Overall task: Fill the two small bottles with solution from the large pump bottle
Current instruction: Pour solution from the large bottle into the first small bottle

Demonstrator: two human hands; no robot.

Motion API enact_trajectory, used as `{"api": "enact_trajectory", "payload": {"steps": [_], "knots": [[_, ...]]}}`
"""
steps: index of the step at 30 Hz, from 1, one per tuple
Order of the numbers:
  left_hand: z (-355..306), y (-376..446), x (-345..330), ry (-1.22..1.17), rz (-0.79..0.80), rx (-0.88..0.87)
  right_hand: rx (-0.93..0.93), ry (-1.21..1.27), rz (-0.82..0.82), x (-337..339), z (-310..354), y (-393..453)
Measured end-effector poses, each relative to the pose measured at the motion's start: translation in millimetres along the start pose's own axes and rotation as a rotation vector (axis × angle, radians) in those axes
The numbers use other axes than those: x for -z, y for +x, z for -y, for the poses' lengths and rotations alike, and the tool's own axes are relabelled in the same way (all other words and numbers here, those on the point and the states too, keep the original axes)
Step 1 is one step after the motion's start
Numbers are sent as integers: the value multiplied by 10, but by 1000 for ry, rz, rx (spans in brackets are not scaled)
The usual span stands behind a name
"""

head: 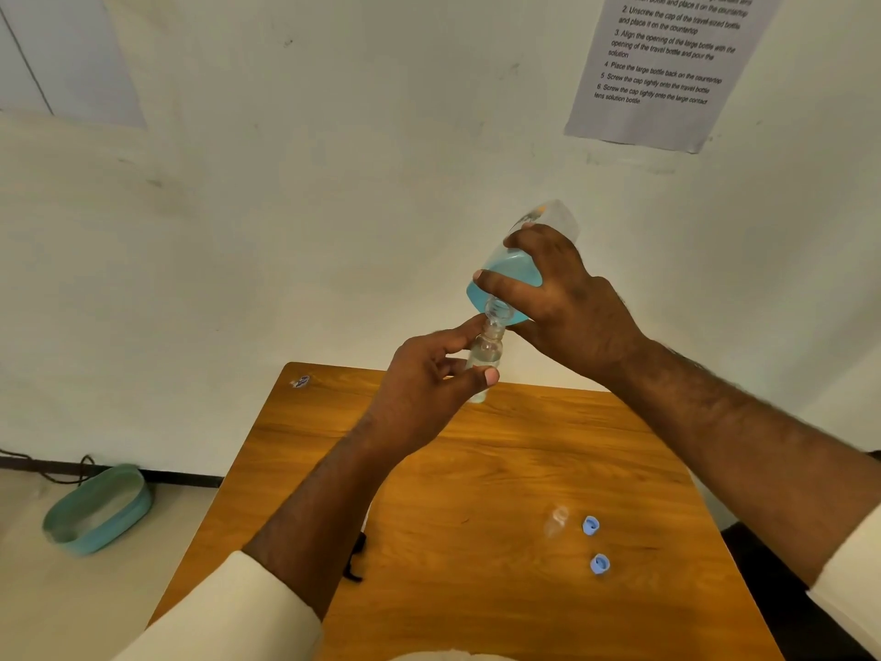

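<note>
My right hand point(567, 298) grips the large clear bottle point(512, 274), tipped neck-down, with blue solution pooled at its shoulder. Its open threaded neck meets the mouth of a small clear bottle point(486, 350), which my left hand point(429, 379) holds upright between thumb and fingers above the table's far edge. The second small clear bottle point(555, 520) stands uncapped on the wooden table point(476, 469) at the right. Two small blue caps point(591, 525) point(599, 563) lie beside it. The pump head is partly hidden under my left forearm.
A dark object point(355, 558) pokes out from under my left forearm. A teal basin point(97, 510) sits on the floor at the left, by a cable. An instruction sheet point(667, 64) hangs on the white wall behind the table.
</note>
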State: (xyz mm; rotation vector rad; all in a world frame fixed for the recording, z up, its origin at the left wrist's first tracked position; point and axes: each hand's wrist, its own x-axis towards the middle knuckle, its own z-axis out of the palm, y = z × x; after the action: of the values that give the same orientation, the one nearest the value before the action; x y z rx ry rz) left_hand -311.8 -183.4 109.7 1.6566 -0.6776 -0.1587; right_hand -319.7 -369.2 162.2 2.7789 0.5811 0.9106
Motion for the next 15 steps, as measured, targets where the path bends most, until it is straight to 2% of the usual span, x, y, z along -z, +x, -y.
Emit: {"api": "enact_trajectory", "payload": {"steps": [15], "knots": [[10,9,12,-27,8,-16,4,0,5,12,-6,10]]}}
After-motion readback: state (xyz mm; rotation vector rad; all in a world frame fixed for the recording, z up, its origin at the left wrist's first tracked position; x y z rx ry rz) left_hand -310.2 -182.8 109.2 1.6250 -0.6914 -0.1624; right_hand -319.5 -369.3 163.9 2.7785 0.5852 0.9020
